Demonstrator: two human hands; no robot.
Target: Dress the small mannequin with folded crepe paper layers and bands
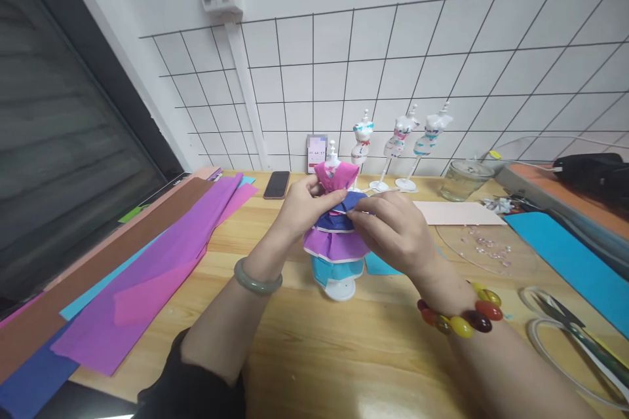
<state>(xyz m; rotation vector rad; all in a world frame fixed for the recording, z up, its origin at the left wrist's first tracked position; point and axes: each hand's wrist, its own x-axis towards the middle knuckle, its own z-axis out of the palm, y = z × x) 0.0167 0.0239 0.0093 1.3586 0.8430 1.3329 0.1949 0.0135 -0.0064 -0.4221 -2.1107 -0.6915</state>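
A small white mannequin (333, 152) stands upright on a round base at the middle of the wooden table. It wears a tiered paper dress (337, 245), pink at the top, then dark blue, purple and light blue. My left hand (307, 205) is wrapped round the dress's waist from the left, thumb across the front. On the right side, my right hand (393, 228) pinches the edge of the dark blue layer with thumb and fingers.
Colored paper sheets (147, 275) lie at the left. Behind are a phone (277, 184), several other mannequins (363, 134) and a glass (466, 180). Scissors (572, 324), blue paper (570, 262) and a clear plate of beads (484, 247) are at the right.
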